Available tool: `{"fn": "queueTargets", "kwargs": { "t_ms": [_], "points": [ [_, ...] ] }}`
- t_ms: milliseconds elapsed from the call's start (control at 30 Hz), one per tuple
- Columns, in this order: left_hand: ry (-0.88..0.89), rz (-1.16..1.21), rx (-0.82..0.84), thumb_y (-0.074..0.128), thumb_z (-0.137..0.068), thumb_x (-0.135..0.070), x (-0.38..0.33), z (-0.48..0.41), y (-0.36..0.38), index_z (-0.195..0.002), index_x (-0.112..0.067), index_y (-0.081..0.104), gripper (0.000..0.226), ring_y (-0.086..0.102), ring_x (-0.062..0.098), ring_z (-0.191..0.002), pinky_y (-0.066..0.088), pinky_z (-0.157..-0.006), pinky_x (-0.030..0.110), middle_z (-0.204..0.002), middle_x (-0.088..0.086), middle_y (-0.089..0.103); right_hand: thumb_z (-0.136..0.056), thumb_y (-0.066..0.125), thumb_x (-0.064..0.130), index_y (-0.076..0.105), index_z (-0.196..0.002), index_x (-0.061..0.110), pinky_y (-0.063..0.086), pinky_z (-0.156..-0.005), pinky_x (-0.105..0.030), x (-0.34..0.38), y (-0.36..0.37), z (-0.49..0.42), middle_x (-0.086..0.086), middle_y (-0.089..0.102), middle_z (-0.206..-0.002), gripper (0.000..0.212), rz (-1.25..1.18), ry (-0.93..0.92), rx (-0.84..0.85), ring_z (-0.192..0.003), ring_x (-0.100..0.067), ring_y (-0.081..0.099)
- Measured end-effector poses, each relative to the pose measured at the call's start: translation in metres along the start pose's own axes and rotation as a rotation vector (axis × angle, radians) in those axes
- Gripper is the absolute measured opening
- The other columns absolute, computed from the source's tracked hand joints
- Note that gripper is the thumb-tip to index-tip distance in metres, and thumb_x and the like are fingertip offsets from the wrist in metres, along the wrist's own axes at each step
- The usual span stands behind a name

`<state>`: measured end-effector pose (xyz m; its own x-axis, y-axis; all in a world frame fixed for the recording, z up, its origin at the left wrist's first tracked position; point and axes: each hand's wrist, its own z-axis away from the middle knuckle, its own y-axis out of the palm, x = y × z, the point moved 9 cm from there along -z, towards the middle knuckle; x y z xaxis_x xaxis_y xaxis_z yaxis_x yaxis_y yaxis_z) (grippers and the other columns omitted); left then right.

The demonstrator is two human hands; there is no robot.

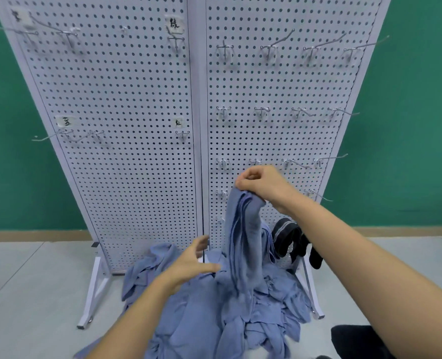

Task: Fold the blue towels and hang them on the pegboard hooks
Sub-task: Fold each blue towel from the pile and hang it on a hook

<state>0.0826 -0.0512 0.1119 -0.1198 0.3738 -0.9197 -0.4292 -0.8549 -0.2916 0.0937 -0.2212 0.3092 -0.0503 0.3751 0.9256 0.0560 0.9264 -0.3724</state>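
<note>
Pinching top of blue towel (pixel 243 242) in right hand (pixel 261 186), centre frame, before pegboard (pixel 136 99); holding left hand (pixel 188 268) empty, fingers spread, above towel pile (pixel 214 320), lower centre.

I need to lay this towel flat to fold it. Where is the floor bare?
Bare floor lies left of the towel pile, out past the pegboard's left foot. Right of the pile, the arm hides the floor. The pegboard base is crowded: the pile, and dark cloths hanging low on the right.

One wide head-worn view looks forward and down from close range, square at the pegboard (pixel 142 151) filling twelve o'clock, floor (pixel 33 275) toward six.
</note>
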Motion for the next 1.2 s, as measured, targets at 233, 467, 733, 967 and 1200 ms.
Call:
{"fn": "queueTargets", "kwargs": {
  "t_ms": [233,467,733,967,1200],
  "points": [
    [0.224,0.153,-0.328,0.086,-0.065,-0.036,-0.042,0.011,0.03,-0.145,-0.036,0.016,0.106,0.032,0.014,-0.137,0.042,-0.103,0.027,-0.147,-0.01,0.032,-0.084,0.07,0.008,0.068,-0.086,0.003,0.046,-0.051,-0.013,0.021,0.027,-0.005,0.004,0.062,-0.066,0.005,-0.049,-0.027,-0.015,-0.059,-0.005,0.058],
    [0.295,0.092,-0.665,0.068,-0.082,-0.009,-0.03,0.018,-0.006,-0.137,-0.031,0.035,0.068,0.052,0.009,-0.116,0.049,-0.087,0.024,-0.132,-0.009,0.048,-0.09,0.062,0.007,0.065,-0.094,-0.001,0.055,-0.061,-0.021,-0.011,-0.013,-0.003,-0.013,0.063,-0.084,0.009,-0.403,0.106,-0.076,-0.074,-0.019,0.061],
    [0.257,0.026,-0.652,0.065,-0.082,-0.013,-0.022,0.018,-0.037,-0.095,-0.036,0.062,0.027,0.062,0.001,-0.079,0.055,-0.071,0.028,-0.086,-0.017,0.068,-0.089,0.062,0.004,0.065,-0.092,0.006,0.052,-0.061,-0.019,-0.171,-0.022,0.017,-0.006,0.066,-0.091,0.005,0.031,0.407,-0.05,-0.078,-0.016,0.06],
    [0.141,-0.241,-0.592,0.064,-0.075,-0.023,-0.025,0.0,-0.013,-0.092,-0.034,0.066,0.019,0.062,0.007,-0.074,0.05,-0.061,0.027,-0.078,-0.013,0.068,-0.077,0.077,0.023,0.037,-0.141,0.018,0.035,-0.095,-0.019,-0.168,0.093,0.021,0.01,0.045,-0.132,0.076,0.287,0.08,0.368,-0.123,-0.006,0.041],
    [0.17,-0.218,-0.503,0.066,-0.077,-0.017,-0.02,-0.025,-0.019,-0.084,-0.037,0.066,0.022,0.065,0.004,-0.08,0.055,-0.072,0.03,-0.081,-0.016,0.07,-0.087,0.057,0.018,0.04,-0.142,0.02,0.044,-0.099,-0.036,-0.174,0.086,0.002,0.002,0.048,-0.14,0.057,0.505,-0.054,0.077,-0.126,-0.02,0.047]
  ]
}}
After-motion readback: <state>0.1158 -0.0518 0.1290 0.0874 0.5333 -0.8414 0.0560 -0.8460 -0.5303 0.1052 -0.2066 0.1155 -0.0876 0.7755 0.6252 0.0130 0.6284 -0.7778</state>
